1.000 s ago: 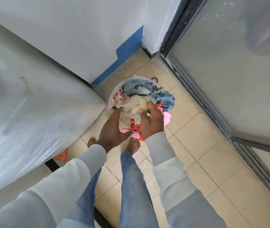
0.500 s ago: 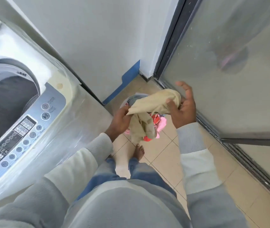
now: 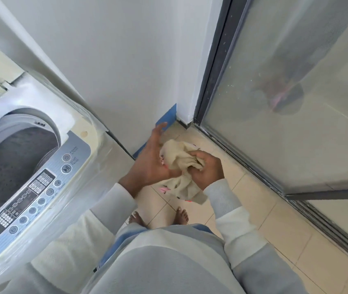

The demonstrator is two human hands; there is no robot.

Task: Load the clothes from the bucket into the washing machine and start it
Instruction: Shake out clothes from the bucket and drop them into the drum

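Observation:
My right hand (image 3: 207, 169) grips a bunched beige cloth (image 3: 181, 160) at chest height above the floor. My left hand (image 3: 150, 158) is spread beside it, palm against the cloth's left side, fingers straight. A loose end of the cloth hangs down below both hands. The top-loading washing machine (image 3: 41, 187) stands at the left with its lid up and the dark drum (image 3: 9, 166) open to view. The bucket is mostly hidden behind my hands and the cloth; only bits of pink clothing (image 3: 164, 189) show underneath.
The machine's control panel (image 3: 33, 192) with round buttons faces me, under clear plastic wrap. A white wall with a blue skirting strip (image 3: 166, 117) is ahead. A frosted glass sliding door (image 3: 285, 102) runs along the right. My bare feet stand on beige floor tiles (image 3: 253, 209).
The beige cloth came up out of the bucket and got bunched between my hands. My right hand closed on it; my left hand opened flat. The view swung up toward the machine.

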